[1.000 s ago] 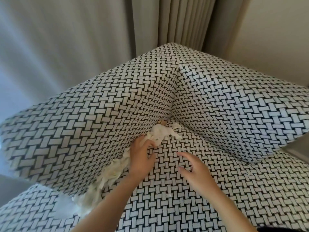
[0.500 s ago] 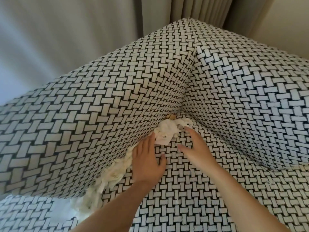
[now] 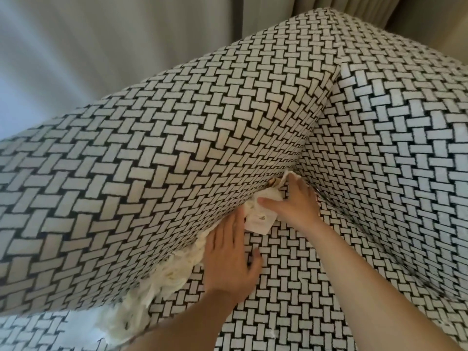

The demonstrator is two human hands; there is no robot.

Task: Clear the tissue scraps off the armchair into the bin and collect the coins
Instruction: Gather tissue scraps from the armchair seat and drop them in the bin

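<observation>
Patterned armchair (image 3: pixel 177 148) seat traps the tissue scraps (image 3: pixel 174 272) in the crease along its arm, up to the back corner. Right hand (image 3: pixel 296 203) covers the corner wad, thumb spread, grip unclear; left hand (image 3: pixel 228 259) lies flat, fingers (image 3: pixel 224 230) straight, probably pressing the seat down to free them

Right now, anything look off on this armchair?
Yes: torn tissue scraps are jammed along the crease between the seat cushion and the side panel, spilling out at the front end. A small tan thing, possibly a coin, pokes out at the back corner beside the right hand.
</observation>
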